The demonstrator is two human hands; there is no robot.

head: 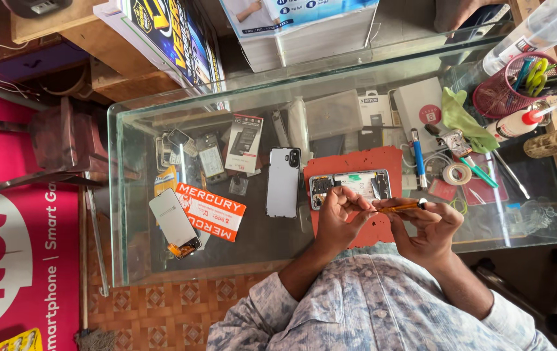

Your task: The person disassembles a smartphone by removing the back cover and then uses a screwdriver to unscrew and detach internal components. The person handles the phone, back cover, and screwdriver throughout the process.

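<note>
My left hand (338,216) and my right hand (429,224) meet over a red work mat (356,162) on a glass counter (122,195). My right hand grips a slim yellow-orange screwdriver (400,208) that lies sideways. The fingers of my left hand pinch its front end. Just beyond my fingers an opened phone (350,185) lies on the mat with its back off and its inner parts showing. A white phone back cover (283,182) rests to the left of the mat.
A loose screen panel (173,221) and an orange-and-white box (212,211) lie at the left. To the right are a tape roll (456,173), a blue tool (418,162), a green cloth (462,120), a glue bottle (519,122) and a red mesh cup (509,94) holding scissors.
</note>
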